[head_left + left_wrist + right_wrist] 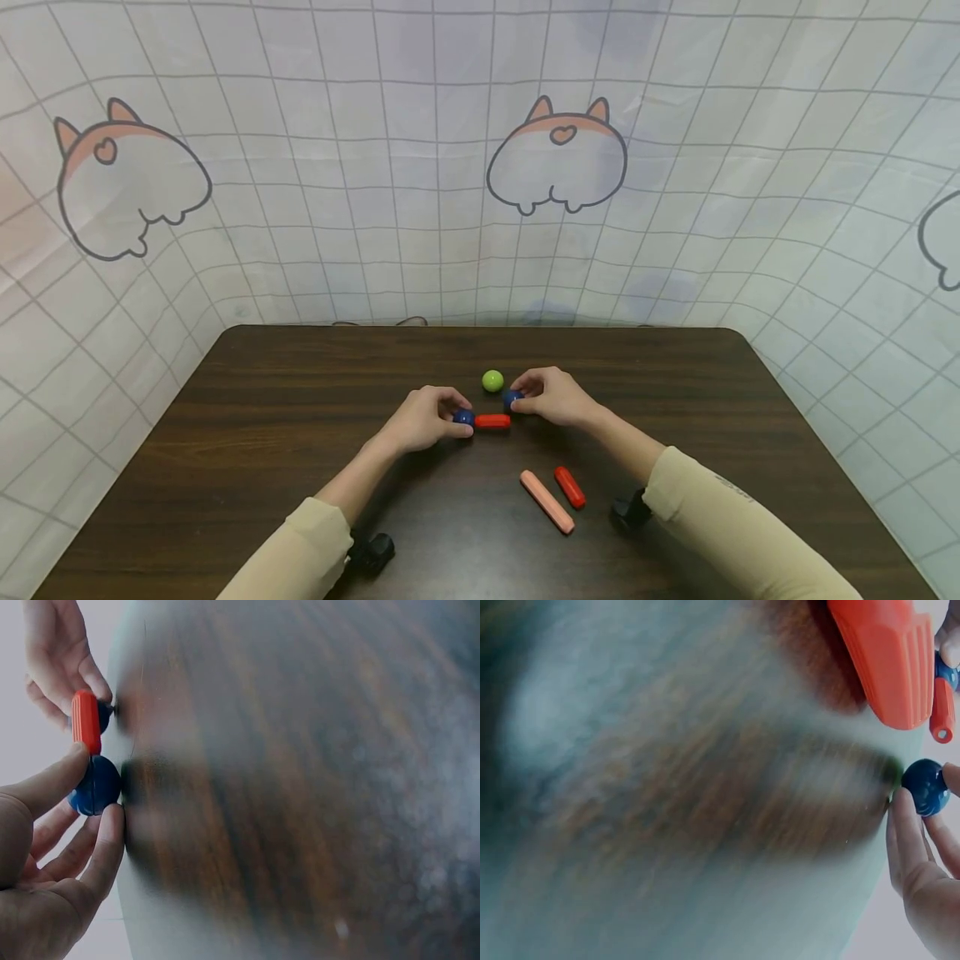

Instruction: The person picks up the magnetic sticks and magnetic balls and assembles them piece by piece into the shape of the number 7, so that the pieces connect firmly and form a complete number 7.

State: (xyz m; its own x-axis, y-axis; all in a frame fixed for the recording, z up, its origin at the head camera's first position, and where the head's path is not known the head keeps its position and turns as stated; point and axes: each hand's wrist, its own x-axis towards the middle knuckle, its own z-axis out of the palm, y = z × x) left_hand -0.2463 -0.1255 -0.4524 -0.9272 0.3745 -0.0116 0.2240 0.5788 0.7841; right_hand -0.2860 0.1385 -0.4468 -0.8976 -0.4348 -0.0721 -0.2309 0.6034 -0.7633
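Observation:
My left hand pinches a dark blue ball between thumb and fingers. A short red stick extends from that ball toward the right, its left end against the ball. Just beyond the stick's right end, my right hand holds a second blue ball by thumb and fingertips. In the right wrist view this blue ball stands apart from the stick's free end, which shows a small hole. The left wrist view shows the red stick touching the left blue ball.
A green ball lies behind the red stick. Nearer the front are a second red stick and a longer salmon-coloured stick, side by side on the dark wooden table. A grid-patterned cloth hangs around the table's back and sides.

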